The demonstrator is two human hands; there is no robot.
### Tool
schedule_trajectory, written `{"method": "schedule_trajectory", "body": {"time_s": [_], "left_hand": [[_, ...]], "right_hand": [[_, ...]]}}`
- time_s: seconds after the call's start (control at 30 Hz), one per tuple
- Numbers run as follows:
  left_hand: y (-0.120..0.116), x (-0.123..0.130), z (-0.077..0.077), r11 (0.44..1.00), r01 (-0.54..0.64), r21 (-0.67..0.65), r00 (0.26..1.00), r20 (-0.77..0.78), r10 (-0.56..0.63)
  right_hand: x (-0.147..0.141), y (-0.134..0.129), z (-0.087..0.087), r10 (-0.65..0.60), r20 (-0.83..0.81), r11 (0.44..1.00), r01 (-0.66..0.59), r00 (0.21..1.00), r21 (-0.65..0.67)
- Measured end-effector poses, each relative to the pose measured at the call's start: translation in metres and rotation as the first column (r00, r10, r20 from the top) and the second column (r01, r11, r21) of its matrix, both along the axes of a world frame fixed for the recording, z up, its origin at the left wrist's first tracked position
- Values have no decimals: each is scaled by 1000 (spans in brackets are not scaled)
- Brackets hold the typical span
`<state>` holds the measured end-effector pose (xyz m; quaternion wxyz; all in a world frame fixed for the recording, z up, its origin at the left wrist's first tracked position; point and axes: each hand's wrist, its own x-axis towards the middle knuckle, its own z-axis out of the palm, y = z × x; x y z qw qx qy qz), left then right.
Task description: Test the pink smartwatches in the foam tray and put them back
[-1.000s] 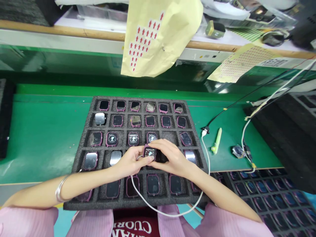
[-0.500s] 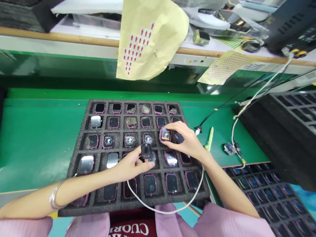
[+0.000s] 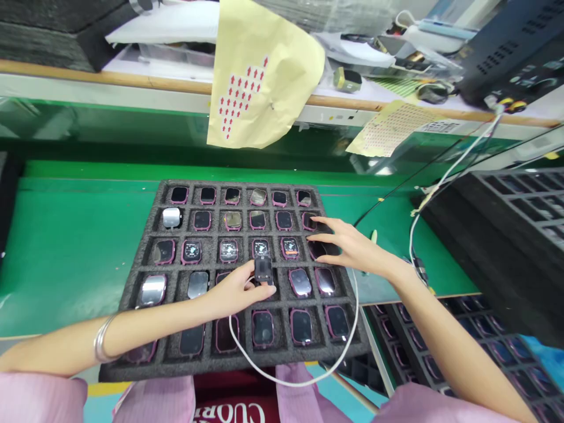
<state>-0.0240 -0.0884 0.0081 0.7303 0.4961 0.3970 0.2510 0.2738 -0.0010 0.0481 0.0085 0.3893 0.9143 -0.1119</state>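
My left hand (image 3: 235, 289) is closed around a small black square charging dock (image 3: 263, 268), held over the middle of the tray. A white cable (image 3: 304, 384) loops across the tray's front. My right hand (image 3: 352, 245) has its fingers spread over a dark-screened smartwatch (image 3: 316, 250) in the right column; whether the fingertips touch it I cannot tell. A watch with a lit face and an orange band (image 3: 289, 248) sits in the pocket just left of it. Purple-framed watches fill a grey foam tray (image 3: 176, 371); several in the middle row show lit dials.
More watch trays (image 3: 497, 352) lie low at the right, and a black foam stack (image 3: 462, 235) stands above them. The green bench (image 3: 79, 247) runs behind and left of the tray. Yellow paper (image 3: 259, 88) hangs from the shelf edge (image 3: 167, 85). Cables hang at the right.
My right hand has let go of the lit watch, which now lies in its pocket, and moved right with fingers spreading. The left hand still holds the dock in nearly the same place.
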Motion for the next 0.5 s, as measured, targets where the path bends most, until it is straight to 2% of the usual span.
{"method": "schedule_trajectory", "body": {"time_s": [0.17, 0.27, 0.37, 0.5], "left_hand": [[6, 5, 14, 992, 19, -126, 999, -41, -24], [8, 4, 13, 994, 8, -108, 1000, -27, -11], [8, 1, 7, 996, 31, -78, 1000, 6, -31], [8, -1, 3, 995, 73, -62, 997, 16, -73]], "right_hand": [[-1, 11, 3, 89, 83, 996, -87, 993, -21], [5, 15, 7, 115, 54, 993, -114, 992, -16], [0, 4, 15, 65, -130, 997, -68, 989, -20], [-41, -31, 22, -85, -440, 996, 65, 894, -60]]}}
